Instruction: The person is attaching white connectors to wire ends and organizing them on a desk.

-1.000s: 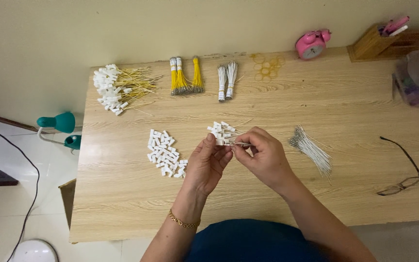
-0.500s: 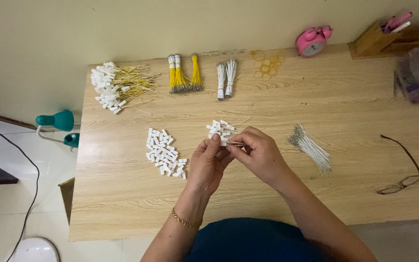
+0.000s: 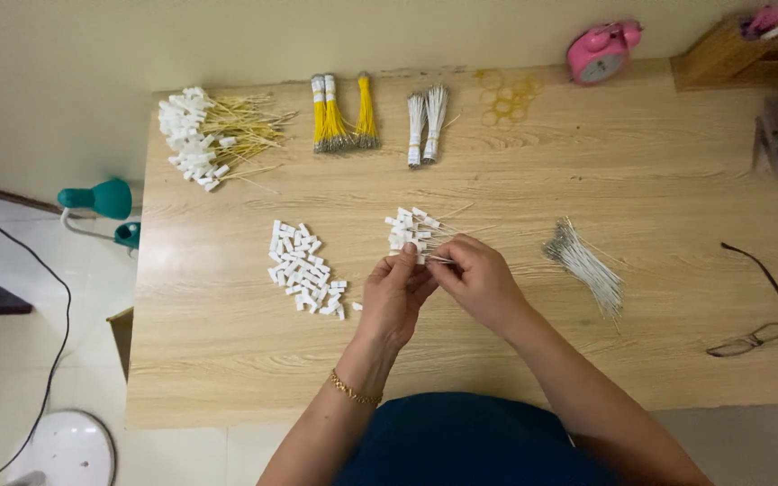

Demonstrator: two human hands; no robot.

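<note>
left hand and right hand meet mid-table, fingertips pinched on thin white wire and small white connector, just below wired bunch. step seems wire insertion; next calls for steady, straight push. loose connectors left, wires right.

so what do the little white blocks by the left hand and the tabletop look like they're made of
Small white rectangular blocks: probably moulded plastic, judging by their uniform, opaque, matte white look. Light wooden tabletop: wood or wood-look laminate, with visible grain lines and a smooth, low-sheen finish; which one is unclear.
</note>
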